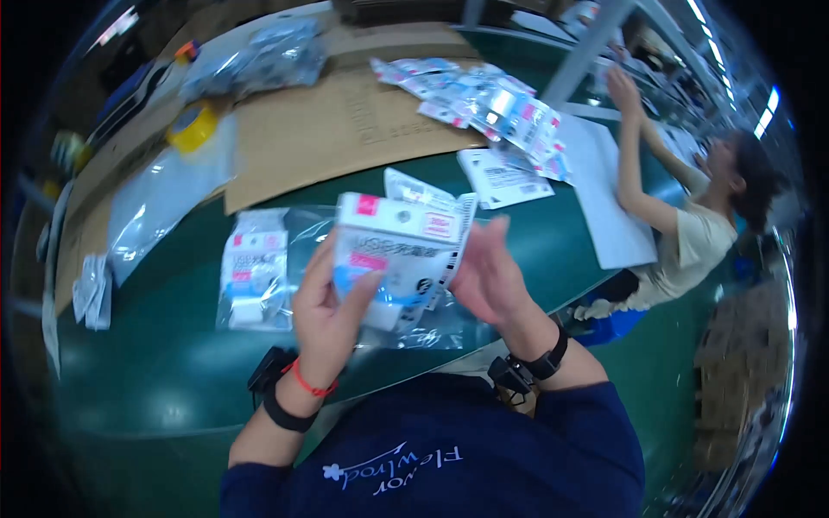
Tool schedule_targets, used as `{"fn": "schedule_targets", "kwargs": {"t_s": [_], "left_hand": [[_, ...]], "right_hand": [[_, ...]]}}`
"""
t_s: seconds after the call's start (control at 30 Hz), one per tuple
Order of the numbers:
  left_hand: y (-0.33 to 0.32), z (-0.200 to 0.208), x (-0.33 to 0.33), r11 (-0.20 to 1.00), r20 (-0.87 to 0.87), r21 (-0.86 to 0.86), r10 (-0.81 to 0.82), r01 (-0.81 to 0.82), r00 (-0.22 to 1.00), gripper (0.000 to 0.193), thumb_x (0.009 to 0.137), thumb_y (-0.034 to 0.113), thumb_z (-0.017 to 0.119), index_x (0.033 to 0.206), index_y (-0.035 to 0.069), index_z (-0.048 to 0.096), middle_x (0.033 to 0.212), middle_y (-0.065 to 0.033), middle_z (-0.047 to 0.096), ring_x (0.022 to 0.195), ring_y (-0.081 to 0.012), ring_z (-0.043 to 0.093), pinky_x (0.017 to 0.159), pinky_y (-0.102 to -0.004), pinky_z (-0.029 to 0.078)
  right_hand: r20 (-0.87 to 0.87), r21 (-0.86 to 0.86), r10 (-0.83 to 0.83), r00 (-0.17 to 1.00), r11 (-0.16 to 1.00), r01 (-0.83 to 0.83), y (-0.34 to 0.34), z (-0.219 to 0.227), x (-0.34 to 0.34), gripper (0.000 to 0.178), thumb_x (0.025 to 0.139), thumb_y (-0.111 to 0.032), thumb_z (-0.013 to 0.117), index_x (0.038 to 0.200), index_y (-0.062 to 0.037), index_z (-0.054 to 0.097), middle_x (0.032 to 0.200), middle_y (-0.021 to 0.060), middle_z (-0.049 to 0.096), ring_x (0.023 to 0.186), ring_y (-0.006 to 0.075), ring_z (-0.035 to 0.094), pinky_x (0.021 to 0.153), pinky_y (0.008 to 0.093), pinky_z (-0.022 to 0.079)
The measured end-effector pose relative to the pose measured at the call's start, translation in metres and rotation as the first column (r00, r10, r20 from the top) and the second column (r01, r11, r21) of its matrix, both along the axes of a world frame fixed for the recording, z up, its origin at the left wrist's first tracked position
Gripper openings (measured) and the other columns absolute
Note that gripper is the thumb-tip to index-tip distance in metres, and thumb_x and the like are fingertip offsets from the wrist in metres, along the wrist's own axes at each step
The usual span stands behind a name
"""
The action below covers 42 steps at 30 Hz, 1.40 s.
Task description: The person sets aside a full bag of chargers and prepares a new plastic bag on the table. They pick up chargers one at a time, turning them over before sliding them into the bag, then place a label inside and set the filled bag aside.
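Observation:
My left hand is closed around a small bundle of flat retail packs, white and pale blue with pink labels, raised above the table. Its thumb lies across the front pack, and more packs show fanned out behind. My right hand is at the bundle's right edge, palm toward it and fingers stretched out. Whether that palm touches the packs I cannot tell. Under the bundle a clear plastic bag lies spread on the green table. A similar pack lies left of my left hand.
A heap of similar packs sits at the back, beside a cardboard sheet. Bagged goods, a yellow tape roll and clear bags lie at back left. A co-worker is at right, near a white board.

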State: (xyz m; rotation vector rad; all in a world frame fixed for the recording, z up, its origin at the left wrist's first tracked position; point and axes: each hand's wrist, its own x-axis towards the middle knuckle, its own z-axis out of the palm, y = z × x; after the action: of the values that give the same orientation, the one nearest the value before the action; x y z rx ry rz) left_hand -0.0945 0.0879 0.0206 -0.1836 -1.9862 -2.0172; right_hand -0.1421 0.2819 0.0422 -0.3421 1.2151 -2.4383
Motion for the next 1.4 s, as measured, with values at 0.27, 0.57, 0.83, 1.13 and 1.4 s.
{"fn": "schedule_targets", "kwargs": {"t_s": [0.27, 0.57, 0.83, 1.13, 1.4], "left_hand": [[0.016, 0.002, 0.006, 0.971, 0.162, 0.234, -0.093, 0.053, 0.982, 0.035, 0.088, 0.01, 0.066, 0.119, -0.003, 0.053, 0.108, -0.0094, 0.063, 0.098, -0.0105, 0.059, 0.083, -0.024, 0.047], [0.023, 0.003, 0.0, 0.988, 0.188, 0.146, -0.08, 0.052, 0.979, 0.027, 0.092, 0.015, 0.062, 0.113, 0.0, 0.055, 0.098, -0.0054, 0.065, 0.088, -0.0066, 0.058, 0.076, -0.0222, 0.047], [0.043, -0.001, -0.005, 0.974, 0.115, 0.228, -0.015, -0.011, 0.993, 0.023, 0.092, 0.015, 0.061, 0.109, 0.0, 0.056, 0.089, -0.0023, 0.062, 0.077, -0.006, 0.055, 0.067, -0.0224, 0.046], [0.055, 0.009, -0.006, 0.722, 0.023, -0.681, -0.145, 0.121, 0.989, 0.013, 0.087, 0.014, 0.064, 0.09, 0.003, 0.058, 0.077, -0.0072, 0.058, 0.066, -0.017, 0.057, 0.057, -0.0294, 0.046], [0.068, -0.024, -0.017, 0.692, -0.012, -0.721, -0.085, 0.05, 0.996, 0.011, 0.084, 0.013, 0.064, 0.084, 0.004, 0.056, 0.072, -0.0097, 0.056, 0.065, -0.0259, 0.058, 0.055, -0.0351, 0.047]], "right_hand": [[-0.082, 0.134, -0.166, 0.983, 0.975, 0.176, -0.027, -0.023, 0.012, 0.044, 0.092, -0.017, 0.062, 0.129, -0.0025, 0.045, 0.125, 0.0104, 0.056, 0.11, 0.0192, 0.057, 0.095, 0.0337, 0.045], [-0.183, 0.205, -0.207, 0.961, 0.948, 0.243, -0.028, -0.01, 0.008, 0.047, 0.092, -0.016, 0.062, 0.132, -0.0009, 0.042, 0.12, 0.0089, 0.058, 0.107, 0.0138, 0.056, 0.093, 0.0288, 0.044], [-0.199, 0.221, -0.298, 0.934, 0.915, 0.339, -0.016, -0.022, 0.012, 0.045, 0.094, -0.017, 0.06, 0.132, 0.0004, 0.042, 0.118, 0.0081, 0.059, 0.105, 0.0115, 0.055, 0.092, 0.0266, 0.044], [-0.025, 0.22, -0.638, 0.77, 0.748, 0.627, 0.085, -0.024, -0.037, 0.032, 0.094, -0.017, 0.056, 0.12, 0.0008, 0.051, 0.103, 0.0102, 0.065, 0.087, 0.0158, 0.066, 0.074, 0.0281, 0.055], [-0.079, 0.604, -0.158, 0.984, 0.778, 0.173, 0.118, -0.007, -0.032, 0.036, 0.093, -0.017, 0.058, 0.123, 0.0014, 0.051, 0.104, 0.0073, 0.065, 0.089, 0.0113, 0.063, 0.077, 0.0252, 0.051]]}}
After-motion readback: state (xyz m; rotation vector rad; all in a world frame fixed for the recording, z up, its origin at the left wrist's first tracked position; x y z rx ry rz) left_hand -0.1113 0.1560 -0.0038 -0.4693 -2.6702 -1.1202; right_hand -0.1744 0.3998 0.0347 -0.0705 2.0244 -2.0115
